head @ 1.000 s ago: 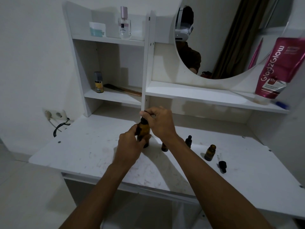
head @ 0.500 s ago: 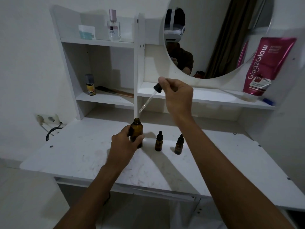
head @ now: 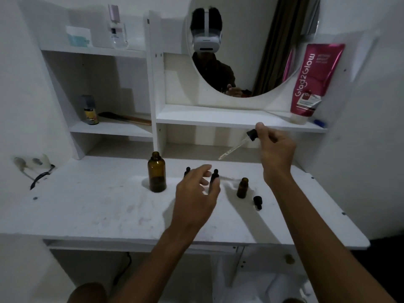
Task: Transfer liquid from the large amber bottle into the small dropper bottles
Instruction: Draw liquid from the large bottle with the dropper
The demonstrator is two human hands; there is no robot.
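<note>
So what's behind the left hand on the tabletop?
Two small capped dropper bottles stand behind the left hand: one shows only its black top, the other shows between the fingers. Their lower bodies are covered.

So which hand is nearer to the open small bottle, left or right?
Left. The left hand hovers just left of the open small bottle; the right hand holds the dropper higher, behind it.

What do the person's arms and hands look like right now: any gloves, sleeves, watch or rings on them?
Both are bare. The left hand and right hand wear no gloves, and no rings show on the fingers that are visible. Both forearms are uncovered to the bottom edge of the head view, with no sleeve, watch or wristband in sight. The upper arms fall outside the frame, so a short sleeve cannot be ruled out.
</note>
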